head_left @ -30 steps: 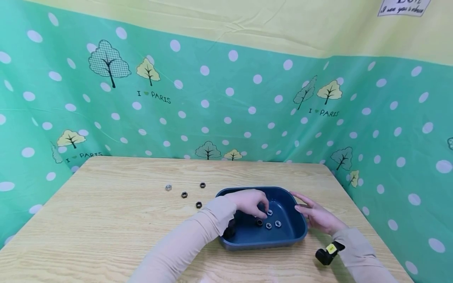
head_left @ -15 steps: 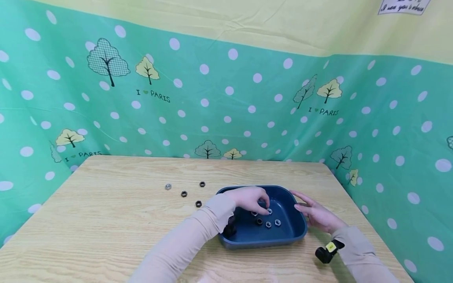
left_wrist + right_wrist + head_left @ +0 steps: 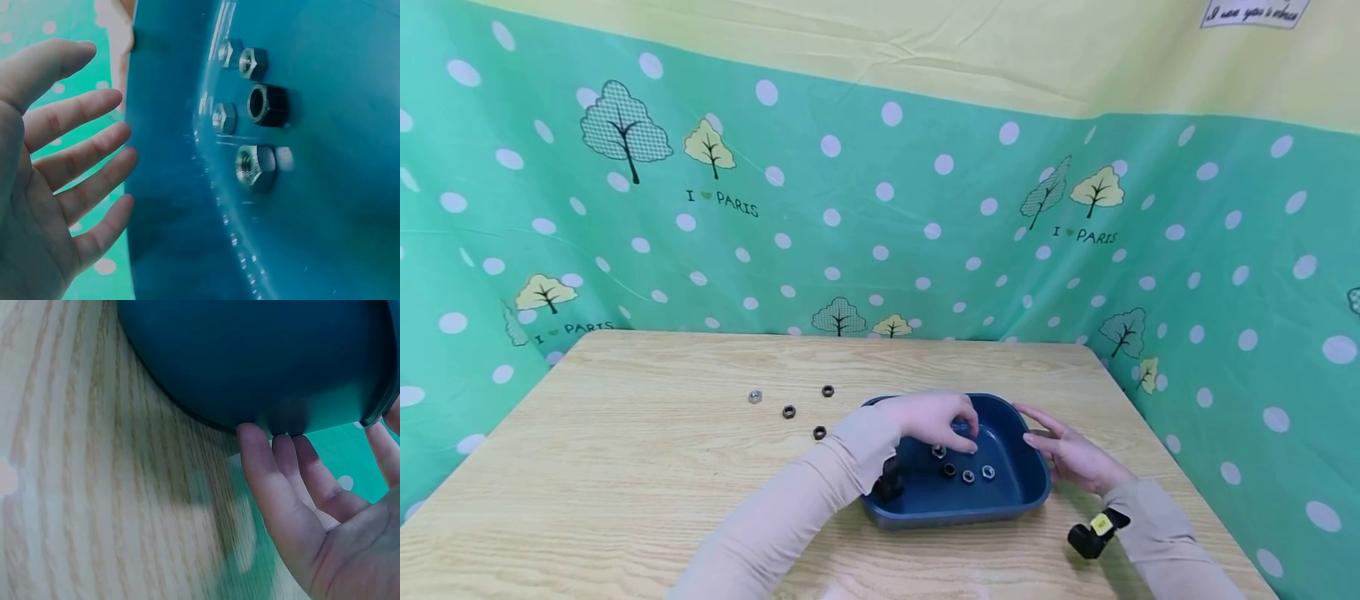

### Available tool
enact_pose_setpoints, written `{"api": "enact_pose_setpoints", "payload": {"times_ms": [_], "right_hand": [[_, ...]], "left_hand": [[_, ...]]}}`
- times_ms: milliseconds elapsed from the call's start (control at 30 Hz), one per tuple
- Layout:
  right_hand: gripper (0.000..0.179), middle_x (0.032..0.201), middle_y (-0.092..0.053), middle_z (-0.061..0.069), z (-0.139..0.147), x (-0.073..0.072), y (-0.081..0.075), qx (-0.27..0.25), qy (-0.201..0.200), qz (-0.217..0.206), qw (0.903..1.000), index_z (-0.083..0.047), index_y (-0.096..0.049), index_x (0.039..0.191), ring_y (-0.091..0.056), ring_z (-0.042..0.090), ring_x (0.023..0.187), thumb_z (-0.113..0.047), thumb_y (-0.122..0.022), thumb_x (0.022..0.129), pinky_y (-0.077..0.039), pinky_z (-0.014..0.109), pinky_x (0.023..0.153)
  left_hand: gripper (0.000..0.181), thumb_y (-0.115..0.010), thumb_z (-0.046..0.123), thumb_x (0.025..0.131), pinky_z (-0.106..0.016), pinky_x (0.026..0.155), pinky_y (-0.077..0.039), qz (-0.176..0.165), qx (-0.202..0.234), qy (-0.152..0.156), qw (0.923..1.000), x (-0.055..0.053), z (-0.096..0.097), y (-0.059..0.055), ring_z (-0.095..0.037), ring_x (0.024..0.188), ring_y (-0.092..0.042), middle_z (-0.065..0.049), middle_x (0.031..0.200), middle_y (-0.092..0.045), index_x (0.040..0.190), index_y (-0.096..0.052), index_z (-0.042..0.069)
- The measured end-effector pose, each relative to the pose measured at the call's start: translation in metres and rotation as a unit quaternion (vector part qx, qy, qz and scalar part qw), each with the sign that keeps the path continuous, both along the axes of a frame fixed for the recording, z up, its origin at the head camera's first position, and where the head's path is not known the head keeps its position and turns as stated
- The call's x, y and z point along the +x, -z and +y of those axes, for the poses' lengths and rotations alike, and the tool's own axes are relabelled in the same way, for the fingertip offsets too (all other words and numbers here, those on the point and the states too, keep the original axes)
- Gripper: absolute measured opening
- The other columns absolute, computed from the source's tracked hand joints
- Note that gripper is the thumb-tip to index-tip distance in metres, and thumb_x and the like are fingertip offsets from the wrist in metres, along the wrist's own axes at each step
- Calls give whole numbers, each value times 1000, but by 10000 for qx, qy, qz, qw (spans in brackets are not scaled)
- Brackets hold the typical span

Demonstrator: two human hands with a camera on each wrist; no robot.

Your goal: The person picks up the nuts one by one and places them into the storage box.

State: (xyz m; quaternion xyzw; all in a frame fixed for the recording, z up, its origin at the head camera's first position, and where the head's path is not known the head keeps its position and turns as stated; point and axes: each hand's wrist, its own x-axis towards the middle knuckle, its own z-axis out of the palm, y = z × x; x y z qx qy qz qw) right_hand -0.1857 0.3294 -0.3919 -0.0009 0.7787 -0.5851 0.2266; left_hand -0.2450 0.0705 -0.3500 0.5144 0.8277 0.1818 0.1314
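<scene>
A dark blue plastic bin (image 3: 917, 510) stands on the table, several silver hex nuts (image 3: 988, 472) and a black hex nut (image 3: 948, 471) lying on its floor. Above them, inside the bin, is my left hand (image 3: 936, 419). The left wrist view shows this hand (image 3: 69, 169) with spread fingers and nothing in it, beside a larger silver nut (image 3: 255, 167) and the black nut (image 3: 267, 105). My right hand (image 3: 1078, 458) touches the bin's right end from outside. In the right wrist view, extended fingers (image 3: 265, 469) rest against the outer wall (image 3: 250, 375).
Left of the bin, several loose nuts lie on the wooden table (image 3: 647, 467): black ones (image 3: 788, 412) and a silver one (image 3: 755, 397). A patterned green curtain (image 3: 880, 217) hangs behind and at the right. A black wrist camera (image 3: 1088, 542) sits at the right wrist.
My left hand has shifted slightly right over the bin's floor, covering a silver nut and uncovering another behind the black one. The right hand stays against the bin's end.
</scene>
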Motion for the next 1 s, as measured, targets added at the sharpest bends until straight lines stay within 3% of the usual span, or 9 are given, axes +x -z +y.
{"api": "enact_pose_setpoints", "payload": {"times_ms": [200,600,767,1000], "right_hand": [[70,152,-16,31,0,0,-1,19,-62,26,10000,-17,-7,153,-46,39,126,-32,-48,98,-47,54,92],[70,150,-19,33,1,0,0,-147,-156,62,9998,-15,-5,152,-55,24,117,-30,-48,99,-50,48,89],[70,151,-18,32,0,1,0,-85,-37,37,10000,-16,-6,153,-51,30,122,-31,-49,98,-49,51,90],[70,151,-18,32,1,0,1,-82,-51,47,9999,-16,-6,153,-53,29,120,-32,-48,98,-50,50,89]], "left_hand": [[21,-64,30,89,-16,81,-42,108,162,-48,9998,2,-12,-7,-16,97,-57,0,110,-60,102,-69,14],[24,-60,25,91,-28,96,-45,-45,615,-500,9968,6,-49,-20,-16,106,-57,-3,114,-61,106,-68,8],[24,-58,26,93,-32,97,-45,-87,740,-766,9943,4,-68,-17,-16,107,-57,-2,114,-61,106,-68,9],[19,-58,22,93,-38,93,-47,-130,1204,-1099,9865,9,-95,-9,-19,105,-59,-3,111,-63,106,-66,11]]}}
